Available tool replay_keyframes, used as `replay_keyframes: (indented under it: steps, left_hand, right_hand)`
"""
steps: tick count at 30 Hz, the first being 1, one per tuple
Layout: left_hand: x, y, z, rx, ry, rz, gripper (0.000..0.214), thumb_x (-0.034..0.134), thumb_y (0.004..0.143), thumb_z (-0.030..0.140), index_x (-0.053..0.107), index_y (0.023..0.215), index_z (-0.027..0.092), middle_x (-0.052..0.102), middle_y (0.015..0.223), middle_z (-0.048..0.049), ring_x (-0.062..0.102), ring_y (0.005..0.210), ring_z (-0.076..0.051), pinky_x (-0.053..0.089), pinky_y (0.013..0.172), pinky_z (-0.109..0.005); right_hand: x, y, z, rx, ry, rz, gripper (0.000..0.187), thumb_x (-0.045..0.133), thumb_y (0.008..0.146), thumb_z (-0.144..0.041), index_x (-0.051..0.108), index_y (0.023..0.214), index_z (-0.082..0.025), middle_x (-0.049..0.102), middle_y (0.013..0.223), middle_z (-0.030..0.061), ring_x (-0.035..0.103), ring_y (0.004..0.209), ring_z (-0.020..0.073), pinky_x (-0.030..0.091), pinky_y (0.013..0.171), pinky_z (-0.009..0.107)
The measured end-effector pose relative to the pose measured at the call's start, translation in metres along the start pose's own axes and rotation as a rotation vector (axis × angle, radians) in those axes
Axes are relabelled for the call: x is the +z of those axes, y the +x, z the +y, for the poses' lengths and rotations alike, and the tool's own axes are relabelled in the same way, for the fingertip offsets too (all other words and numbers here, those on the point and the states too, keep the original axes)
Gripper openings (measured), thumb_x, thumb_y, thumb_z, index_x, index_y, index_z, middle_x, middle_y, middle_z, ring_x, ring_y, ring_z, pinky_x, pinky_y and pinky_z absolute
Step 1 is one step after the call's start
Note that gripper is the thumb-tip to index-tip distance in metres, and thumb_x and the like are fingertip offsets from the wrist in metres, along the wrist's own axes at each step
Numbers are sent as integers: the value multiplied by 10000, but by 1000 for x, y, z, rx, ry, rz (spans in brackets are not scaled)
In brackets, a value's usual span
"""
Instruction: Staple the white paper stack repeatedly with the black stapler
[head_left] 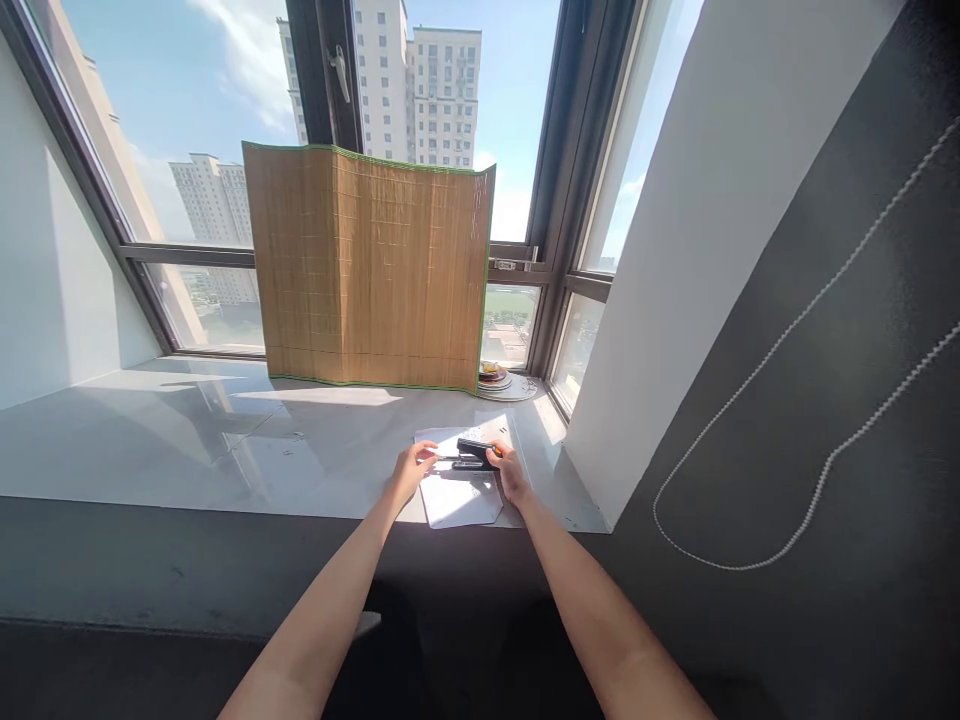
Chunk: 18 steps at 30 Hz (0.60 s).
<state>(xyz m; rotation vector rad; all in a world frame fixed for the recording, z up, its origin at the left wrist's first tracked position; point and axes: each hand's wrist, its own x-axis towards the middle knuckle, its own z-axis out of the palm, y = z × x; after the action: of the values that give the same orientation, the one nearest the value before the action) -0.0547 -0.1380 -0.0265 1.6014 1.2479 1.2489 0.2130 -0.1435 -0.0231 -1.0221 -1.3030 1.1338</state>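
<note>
A black stapler (472, 449) is held over white paper (463, 503), its top arm raised a little from its base. My right hand (511, 474) is closed around the rear end of the stapler. On the other side, my left hand (411, 470) has its fingertips together beside the stapler's front end. A thin dark piece shows between those fingertips and the stapler, too small to name. The paper lies on the pale window sill (345, 460), close to its front edge. A few small dark bits, perhaps staples, are on the sill beyond the right hand.
A bamboo mat (375, 270) with green edging stands upright against the window. Behind its right edge are stacked round items (517, 386) in the corner. The white side wall (637, 300) rises at right, with a beaded blind cord (817, 490) hanging farther right.
</note>
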Motion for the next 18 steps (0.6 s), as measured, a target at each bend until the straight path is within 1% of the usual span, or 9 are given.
replay_keyframes:
  steps: [2, 3, 4, 6, 10, 12, 14, 16, 18]
  left_hand:
    - [2, 0, -5, -11, -75, -84, 535, 833, 749, 439, 730, 1222, 212, 820, 1004, -105, 773, 798, -248, 605, 687, -338]
    - [3, 0, -6, -6, -75, -129, 570, 857, 723, 398, 722, 1248, 219, 815, 1003, -89, 774, 801, -241, 603, 698, -331]
    - [4, 0, -6, 5, -50, -164, 579, 877, 699, 353, 726, 1244, 226, 808, 1012, -76, 774, 808, -235, 600, 709, -324]
    - [5, 0, -2, 39, 31, -184, 549, 892, 684, 283, 746, 1211, 243, 793, 1053, -58, 764, 818, -220, 593, 725, -311]
    - [6, -1, 9, 83, 108, -166, 402, 845, 771, 259, 747, 1160, 242, 770, 1022, -42, 729, 823, -205, 595, 786, -315]
    - [6, -2, 11, 80, 144, -177, 380, 853, 760, 257, 743, 1123, 242, 763, 1030, -35, 718, 845, -205, 590, 803, -313]
    - [7, -2, 10, 86, 191, -200, 371, 871, 727, 255, 742, 1074, 245, 758, 1032, -24, 708, 871, -209, 579, 808, -310]
    - [8, -1, 7, 114, 246, -205, 348, 891, 699, 265, 738, 1011, 245, 753, 1015, -18, 701, 917, -222, 564, 825, -312]
    - [9, 0, 3, 149, 295, -186, 309, 905, 693, 288, 729, 942, 240, 749, 994, -25, 692, 968, -241, 550, 850, -321]
  right_hand:
    - [1, -2, -2, -21, 8, -84, 343, 727, 792, -517, 728, 961, -218, 696, 886, 32, 624, 855, 229, 482, 787, 331]
    - [2, -3, -3, -35, -4, -138, 330, 741, 785, -509, 726, 944, -220, 686, 878, 27, 617, 848, 224, 479, 790, 330]
    - [3, -4, -5, -43, -21, -188, 328, 755, 776, -511, 722, 929, -223, 677, 868, 22, 610, 840, 221, 477, 792, 329]
    - [3, -5, -7, -46, -52, -248, 355, 769, 771, -541, 710, 923, -226, 666, 866, 18, 604, 840, 220, 475, 797, 329]
    - [1, -6, -8, -56, -87, -267, 396, 724, 847, -597, 699, 996, -231, 680, 926, 24, 612, 884, 223, 480, 826, 327]
    - [0, -6, -7, -70, -120, -279, 384, 723, 865, -583, 703, 1010, -229, 686, 932, 24, 614, 890, 222, 484, 831, 329]
    - [0, -6, -6, -99, -168, -288, 364, 749, 853, -551, 717, 1014, -225, 703, 949, 24, 619, 900, 223, 489, 844, 333]
    - [1, -6, -5, -150, -211, -284, 348, 770, 841, -507, 751, 1044, -225, 735, 1016, 34, 633, 950, 234, 494, 885, 343]
    - [2, -6, -4, -209, -236, -253, 331, 760, 851, -465, 790, 1084, -231, 747, 1083, 46, 645, 1011, 248, 491, 931, 357]
